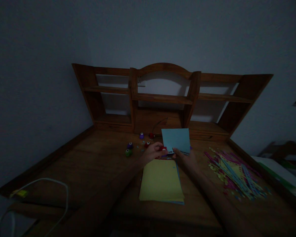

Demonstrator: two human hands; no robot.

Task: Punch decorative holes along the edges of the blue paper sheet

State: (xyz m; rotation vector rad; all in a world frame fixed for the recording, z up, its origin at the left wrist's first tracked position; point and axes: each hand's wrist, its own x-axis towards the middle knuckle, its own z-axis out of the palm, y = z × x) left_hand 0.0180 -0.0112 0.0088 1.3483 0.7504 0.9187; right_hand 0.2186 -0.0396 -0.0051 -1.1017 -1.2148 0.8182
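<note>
A light blue sheet of paper (177,139) stands raised over the desk, with a row of small dark punched holes along its lower edge. My right hand (185,157) pinches that lower edge, thumb on the front. At the sheet's lower left corner, my left hand (153,153) is closed around a red craft punch (163,149). Just below lies a stack of yellow paper (162,181) with blue sheets showing beneath it. More small punches stand to the left: a green one (128,152), a dark purple one (130,145) and a lighter purple one (141,135).
A wooden shelf unit (162,97) spans the back of the desk (96,164). Cut paper strips and scraps (236,172) are heaped at the right. A white cable (66,191) loops at the front left. Tiny paper bits lie near the punches. The room is dim.
</note>
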